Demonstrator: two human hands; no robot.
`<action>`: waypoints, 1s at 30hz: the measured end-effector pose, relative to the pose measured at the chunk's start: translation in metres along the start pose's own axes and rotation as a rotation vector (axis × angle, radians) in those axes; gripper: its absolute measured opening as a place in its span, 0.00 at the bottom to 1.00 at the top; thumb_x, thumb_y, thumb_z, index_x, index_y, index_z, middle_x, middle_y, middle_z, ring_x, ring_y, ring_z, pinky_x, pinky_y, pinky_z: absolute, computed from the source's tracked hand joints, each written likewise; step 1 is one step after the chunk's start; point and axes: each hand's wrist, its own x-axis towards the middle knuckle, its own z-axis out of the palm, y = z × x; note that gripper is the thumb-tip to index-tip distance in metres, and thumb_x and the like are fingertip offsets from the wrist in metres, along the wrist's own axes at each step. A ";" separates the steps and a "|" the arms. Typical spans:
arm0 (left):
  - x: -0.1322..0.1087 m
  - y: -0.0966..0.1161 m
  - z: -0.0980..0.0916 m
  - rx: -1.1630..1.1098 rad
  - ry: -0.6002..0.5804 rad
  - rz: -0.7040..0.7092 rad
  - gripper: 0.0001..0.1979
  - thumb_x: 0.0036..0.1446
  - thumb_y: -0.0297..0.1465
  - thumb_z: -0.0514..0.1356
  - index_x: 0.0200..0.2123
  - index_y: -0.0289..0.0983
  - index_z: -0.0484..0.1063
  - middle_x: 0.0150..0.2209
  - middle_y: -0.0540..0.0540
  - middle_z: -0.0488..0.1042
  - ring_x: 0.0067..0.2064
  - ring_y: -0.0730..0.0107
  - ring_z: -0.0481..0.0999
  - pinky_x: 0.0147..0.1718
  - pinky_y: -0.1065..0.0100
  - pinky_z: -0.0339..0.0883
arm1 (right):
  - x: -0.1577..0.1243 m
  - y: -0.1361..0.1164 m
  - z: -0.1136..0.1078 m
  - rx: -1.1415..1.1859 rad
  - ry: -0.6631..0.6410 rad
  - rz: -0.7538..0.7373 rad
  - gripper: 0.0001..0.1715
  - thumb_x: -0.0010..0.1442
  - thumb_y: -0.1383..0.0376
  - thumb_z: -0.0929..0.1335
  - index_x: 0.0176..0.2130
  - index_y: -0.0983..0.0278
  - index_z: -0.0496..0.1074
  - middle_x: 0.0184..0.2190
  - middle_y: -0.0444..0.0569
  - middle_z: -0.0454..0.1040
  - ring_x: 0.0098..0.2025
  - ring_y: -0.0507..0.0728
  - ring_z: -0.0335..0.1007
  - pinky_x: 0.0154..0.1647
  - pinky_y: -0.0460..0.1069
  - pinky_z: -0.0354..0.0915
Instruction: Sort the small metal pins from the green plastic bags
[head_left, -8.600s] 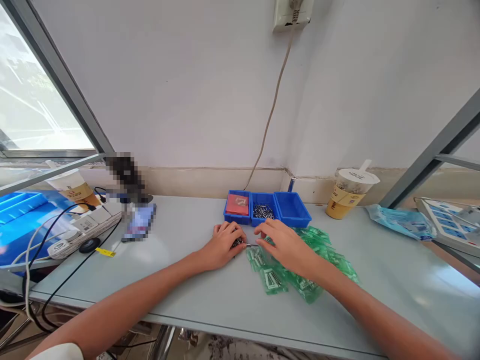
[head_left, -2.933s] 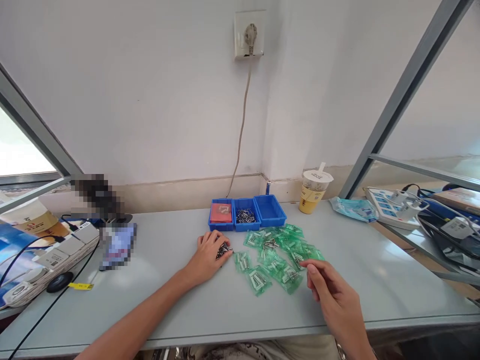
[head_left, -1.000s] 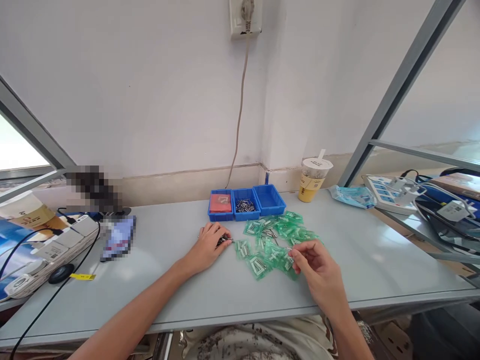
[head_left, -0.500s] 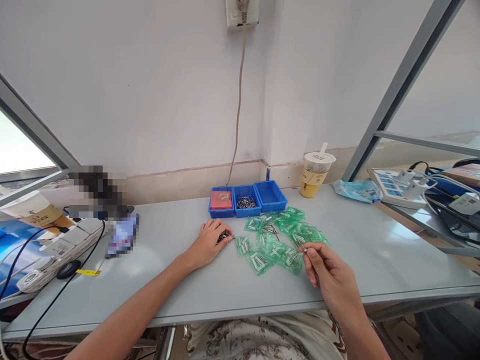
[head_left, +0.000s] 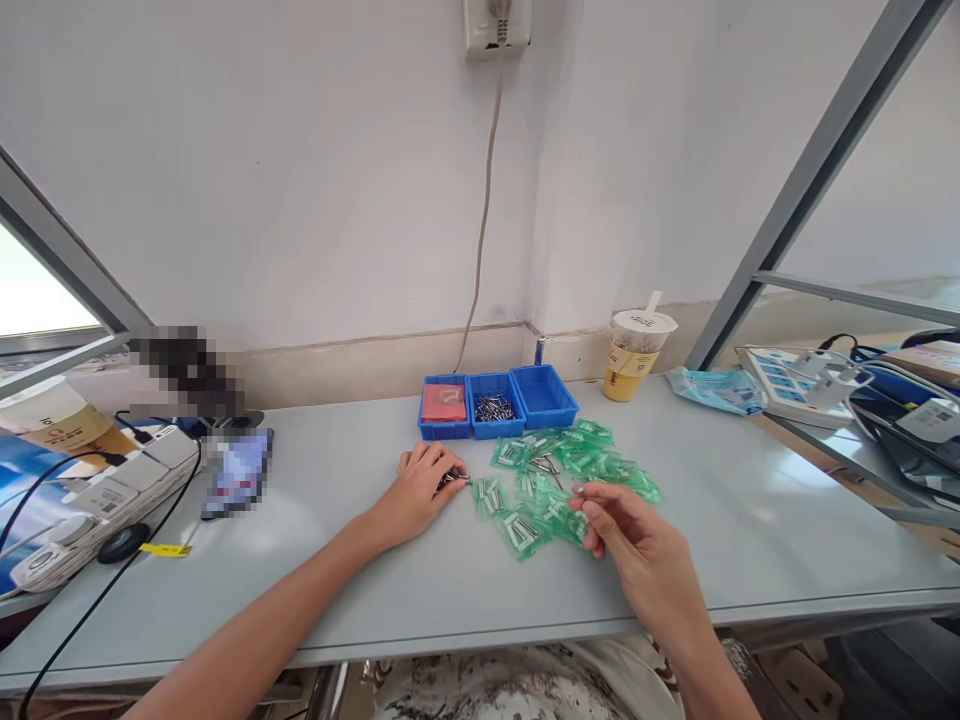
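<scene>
My left hand (head_left: 420, 500) rests on the table, its fingers curled round a bunch of dark metal screws (head_left: 450, 477). One shiny end sticks out between thumb and forefinger. Over the right part of the green bags, my right hand (head_left: 641, 545) is closed in a pinch, with a tiny shiny bit at the fingertips that is too small to name. Small green plastic bags (head_left: 523, 530) with screws inside lie spread between the hands. Several loose screws (head_left: 545, 464) lie among them.
Three blue bins stand by the wall: one with red packets (head_left: 444, 402), one with screws (head_left: 493, 406), and one empty bin (head_left: 544, 392). A drink cup (head_left: 631, 360) and a blue packet (head_left: 718, 390) are at the back right. Power strips and cables (head_left: 112, 490) crowd the left.
My right hand has moved left over the green bags, still pinched. My left hand keeps its place on the table. The view has shifted slightly.
</scene>
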 end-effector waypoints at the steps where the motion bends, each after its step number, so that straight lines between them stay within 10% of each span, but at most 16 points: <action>1: 0.000 0.000 0.000 0.004 0.000 0.001 0.10 0.75 0.39 0.51 0.47 0.44 0.71 0.49 0.48 0.72 0.51 0.59 0.66 0.52 0.56 0.59 | -0.001 -0.004 0.005 -0.004 -0.025 -0.008 0.17 0.66 0.50 0.70 0.45 0.60 0.77 0.39 0.52 0.79 0.28 0.54 0.71 0.29 0.50 0.71; 30: 0.001 0.001 0.003 0.041 0.018 0.007 0.13 0.75 0.40 0.50 0.48 0.44 0.71 0.49 0.45 0.72 0.51 0.56 0.67 0.50 0.55 0.60 | 0.021 -0.068 0.058 -0.116 -0.386 -0.098 0.17 0.69 0.50 0.67 0.39 0.59 0.74 0.29 0.45 0.72 0.26 0.53 0.67 0.25 0.46 0.64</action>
